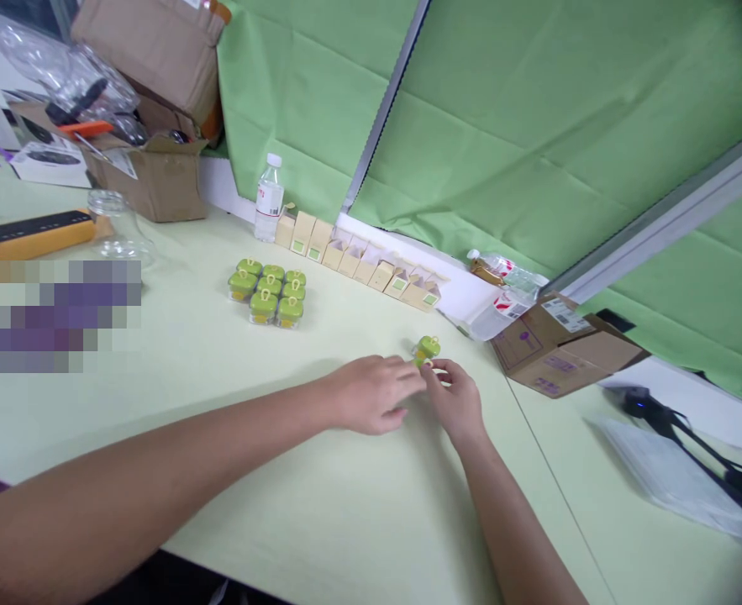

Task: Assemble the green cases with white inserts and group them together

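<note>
Both my hands meet at the middle right of the table, by small clear containers with green lids. One green-lidded container [429, 345] stands just beyond my fingertips. My right hand [460, 405] pinches at a bit of green at its fingertips, which looks like another such container, mostly hidden by the fingers. My left hand [371, 393] reaches in from the left, fingers stretched toward the right fingertips and thumb apart. Farther left stands a cluster of green-lidded containers [270, 286], each with a pale loop on its lid and something yellow inside.
A row of small beige boxes [364, 265], several with raised flaps, lines the table's back. A water bottle [270, 198] stands at its left end. Bottles lie beside a cardboard box [556, 349] at right. Back left are a glass jar [115, 223] and a filled carton [169, 181].
</note>
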Demonstrator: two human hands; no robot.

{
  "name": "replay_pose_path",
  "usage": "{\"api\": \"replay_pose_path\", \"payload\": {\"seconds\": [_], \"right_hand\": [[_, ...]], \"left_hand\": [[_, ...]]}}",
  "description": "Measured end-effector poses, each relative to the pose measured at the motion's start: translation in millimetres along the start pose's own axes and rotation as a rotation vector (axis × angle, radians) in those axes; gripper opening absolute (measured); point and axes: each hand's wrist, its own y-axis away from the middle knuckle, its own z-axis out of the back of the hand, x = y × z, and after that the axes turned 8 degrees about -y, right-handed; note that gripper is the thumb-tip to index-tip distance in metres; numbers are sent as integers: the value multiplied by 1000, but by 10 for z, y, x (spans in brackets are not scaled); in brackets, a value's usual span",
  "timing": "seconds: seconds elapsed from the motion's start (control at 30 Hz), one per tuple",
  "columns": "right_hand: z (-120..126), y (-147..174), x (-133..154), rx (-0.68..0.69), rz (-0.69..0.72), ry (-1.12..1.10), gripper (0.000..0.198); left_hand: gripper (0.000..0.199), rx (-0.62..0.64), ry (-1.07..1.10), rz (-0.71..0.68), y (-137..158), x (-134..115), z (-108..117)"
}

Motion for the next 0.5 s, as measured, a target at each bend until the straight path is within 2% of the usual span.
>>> {"api": "replay_pose_path", "payload": {"seconds": [0.07,0.1,0.17,0.23,0.3,0.37,0.5], "right_hand": [[-89,135,138,152,95,-100,28],[-132,209,206,235,157,-142,25],[-203,349,325,338,248,-187,19],[-245,445,400,350,271,-229,18],[-264,482,426,305,216,-305,19],[-271,477,420,270,106,-434,21],[-289,454,399,304,-114,-689,25]], "left_hand": [[58,-80,126,172,37,120,-18],[68,-57,177,197,70,172,-23],[70,17,248,232,127,247,-25],[58,36,270,257,147,282,-9],[52,20,270,291,127,295,22],[57,24,266,343,97,305,58],[61,50,246,411,75,327,106]]}}
